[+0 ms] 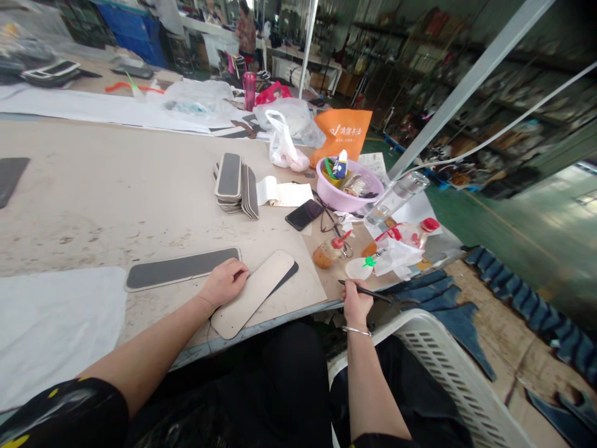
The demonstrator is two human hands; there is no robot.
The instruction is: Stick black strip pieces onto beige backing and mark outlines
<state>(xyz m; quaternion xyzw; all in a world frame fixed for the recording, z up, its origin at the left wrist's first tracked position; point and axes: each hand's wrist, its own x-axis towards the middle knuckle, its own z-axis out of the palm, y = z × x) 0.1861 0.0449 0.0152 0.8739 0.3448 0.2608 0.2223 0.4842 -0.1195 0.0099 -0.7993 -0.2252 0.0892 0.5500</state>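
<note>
Head view: the left hand (224, 283) lies with fingers curled on the upper edge of a tan strip (254, 292). Whether it pinches that edge cannot be told. The strip is long, flat and round-ended, plain pale tan, and lies slantwise at the near edge of the table (116, 199). A dark piece (286, 275) peeks out from under its far end. Just left of the hand lies a grey strip (181, 267) of the same shape, with a pale border. The right hand (357, 303) is closed around a thin dark tool (370, 291), held just past the table corner, above a white basket (433, 367).

Counted: two single strips by the hands, one dark piece and one tool. Farther back stands one stack (233, 183) of grey strips. To its right are one black phone (304, 214) and one lilac bowl (349, 190). Behind the bowl stands one orange bag (342, 134). One white cloth (51, 323) covers the near left of the table.
</note>
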